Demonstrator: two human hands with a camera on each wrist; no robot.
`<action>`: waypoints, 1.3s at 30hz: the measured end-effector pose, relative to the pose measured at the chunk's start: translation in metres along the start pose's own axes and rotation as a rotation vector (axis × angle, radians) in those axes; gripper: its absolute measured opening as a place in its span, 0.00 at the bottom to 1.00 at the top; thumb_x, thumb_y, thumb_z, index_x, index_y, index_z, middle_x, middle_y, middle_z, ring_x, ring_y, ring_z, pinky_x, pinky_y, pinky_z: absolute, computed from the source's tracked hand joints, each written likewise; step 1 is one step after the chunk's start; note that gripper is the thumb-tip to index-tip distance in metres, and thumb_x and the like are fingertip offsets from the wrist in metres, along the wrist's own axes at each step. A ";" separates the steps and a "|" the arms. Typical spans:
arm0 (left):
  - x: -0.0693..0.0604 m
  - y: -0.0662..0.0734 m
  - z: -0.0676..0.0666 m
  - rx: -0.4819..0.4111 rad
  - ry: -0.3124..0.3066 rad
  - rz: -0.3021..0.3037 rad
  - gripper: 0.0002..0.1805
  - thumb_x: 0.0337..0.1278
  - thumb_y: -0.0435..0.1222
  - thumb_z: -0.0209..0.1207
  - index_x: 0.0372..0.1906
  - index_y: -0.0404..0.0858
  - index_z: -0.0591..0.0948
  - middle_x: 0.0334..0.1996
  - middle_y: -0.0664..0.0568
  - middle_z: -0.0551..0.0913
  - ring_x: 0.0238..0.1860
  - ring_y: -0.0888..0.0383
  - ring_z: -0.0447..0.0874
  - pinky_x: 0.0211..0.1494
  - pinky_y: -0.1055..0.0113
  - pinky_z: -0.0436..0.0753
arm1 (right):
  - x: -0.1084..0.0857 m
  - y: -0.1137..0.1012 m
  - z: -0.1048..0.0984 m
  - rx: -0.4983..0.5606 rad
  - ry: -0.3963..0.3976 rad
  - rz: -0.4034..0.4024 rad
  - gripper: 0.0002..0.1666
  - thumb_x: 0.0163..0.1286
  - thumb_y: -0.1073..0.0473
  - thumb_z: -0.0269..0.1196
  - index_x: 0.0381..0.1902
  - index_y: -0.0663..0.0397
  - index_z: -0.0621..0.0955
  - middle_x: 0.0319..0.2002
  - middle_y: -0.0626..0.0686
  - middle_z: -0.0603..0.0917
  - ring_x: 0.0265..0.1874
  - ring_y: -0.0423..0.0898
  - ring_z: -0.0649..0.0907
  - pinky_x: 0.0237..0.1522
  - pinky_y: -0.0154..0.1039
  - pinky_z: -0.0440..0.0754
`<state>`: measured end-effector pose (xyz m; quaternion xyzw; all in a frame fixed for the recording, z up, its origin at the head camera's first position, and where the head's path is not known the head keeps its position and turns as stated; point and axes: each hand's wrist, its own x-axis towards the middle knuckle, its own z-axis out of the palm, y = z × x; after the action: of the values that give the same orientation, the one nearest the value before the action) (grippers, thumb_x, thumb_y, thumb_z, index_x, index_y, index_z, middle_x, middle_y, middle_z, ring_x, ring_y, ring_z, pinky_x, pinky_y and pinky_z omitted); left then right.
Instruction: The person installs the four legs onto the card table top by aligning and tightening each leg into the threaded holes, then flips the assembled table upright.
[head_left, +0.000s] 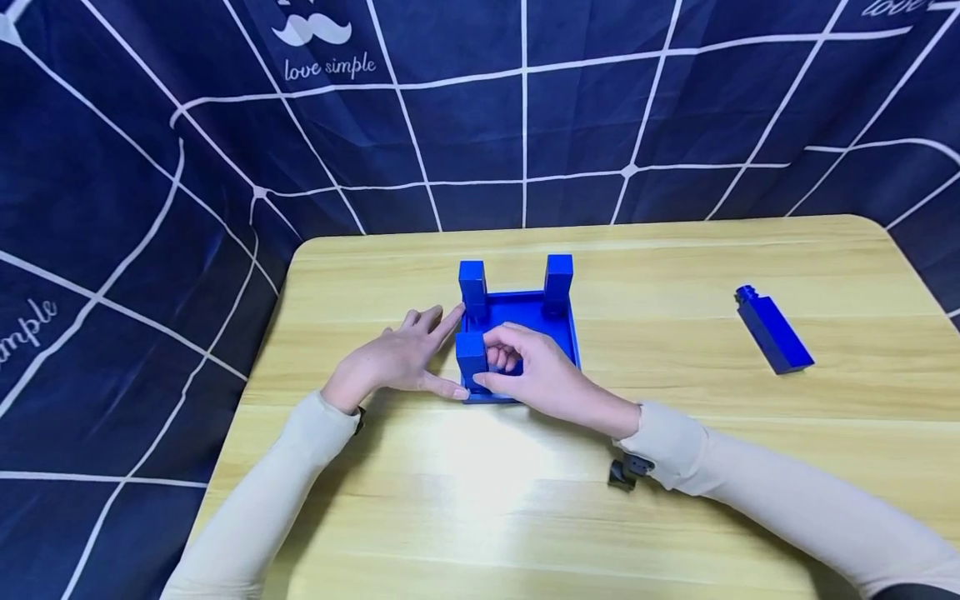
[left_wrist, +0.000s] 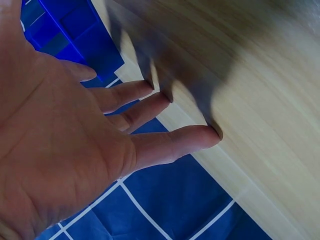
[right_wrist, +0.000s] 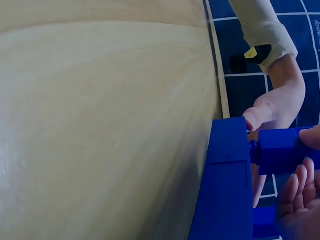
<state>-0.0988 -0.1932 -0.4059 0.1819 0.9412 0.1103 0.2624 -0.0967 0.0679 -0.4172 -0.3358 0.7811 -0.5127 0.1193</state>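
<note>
Right hand [head_left: 543,375] pinching the near-left leg [head_left: 470,358] upright at the corner of a blue tray [head_left: 525,312].
Right thumb and fingertips grip the leg; the left hand [head_left: 401,354] has its fingers extended, index and thumb at the tray's left edge. 2 far legs [head_left: 558,279] stand at the other corners on the far side. Bare wood separates the tray from the table's [head_left: 675,275] far edge and, rightward, from 1 loose leg [head_left: 776,333] lying well apart, nearer the right edge.
</note>
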 end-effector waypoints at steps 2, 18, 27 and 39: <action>0.001 0.001 -0.001 0.005 -0.002 0.001 0.75 0.55 0.77 0.66 0.91 0.54 0.33 0.88 0.35 0.45 0.84 0.31 0.48 0.70 0.20 0.64 | 0.000 -0.001 -0.001 -0.018 0.019 -0.002 0.18 0.67 0.61 0.80 0.51 0.54 0.86 0.43 0.50 0.82 0.41 0.46 0.82 0.44 0.43 0.83; 0.001 0.001 -0.002 0.013 -0.011 0.001 0.75 0.54 0.78 0.66 0.91 0.54 0.33 0.88 0.36 0.45 0.84 0.32 0.49 0.71 0.21 0.65 | 0.000 0.002 0.001 -0.054 0.019 0.018 0.36 0.68 0.58 0.81 0.70 0.61 0.81 0.40 0.48 0.77 0.36 0.45 0.80 0.38 0.39 0.82; 0.000 0.001 -0.003 0.019 -0.010 0.006 0.75 0.55 0.77 0.66 0.91 0.53 0.33 0.88 0.35 0.45 0.84 0.32 0.48 0.70 0.21 0.66 | 0.000 0.000 0.003 -0.002 -0.002 0.058 0.24 0.67 0.55 0.82 0.54 0.53 0.82 0.34 0.47 0.80 0.29 0.45 0.80 0.32 0.37 0.79; 0.000 0.000 -0.005 0.007 -0.022 -0.004 0.75 0.55 0.77 0.66 0.91 0.52 0.33 0.88 0.35 0.45 0.84 0.31 0.48 0.70 0.21 0.65 | -0.003 -0.001 0.000 -0.004 0.016 0.012 0.17 0.69 0.61 0.78 0.48 0.51 0.81 0.39 0.48 0.81 0.29 0.45 0.79 0.31 0.36 0.78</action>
<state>-0.1012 -0.1933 -0.4018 0.1823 0.9390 0.1046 0.2723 -0.0944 0.0701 -0.4170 -0.3274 0.7850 -0.5131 0.1155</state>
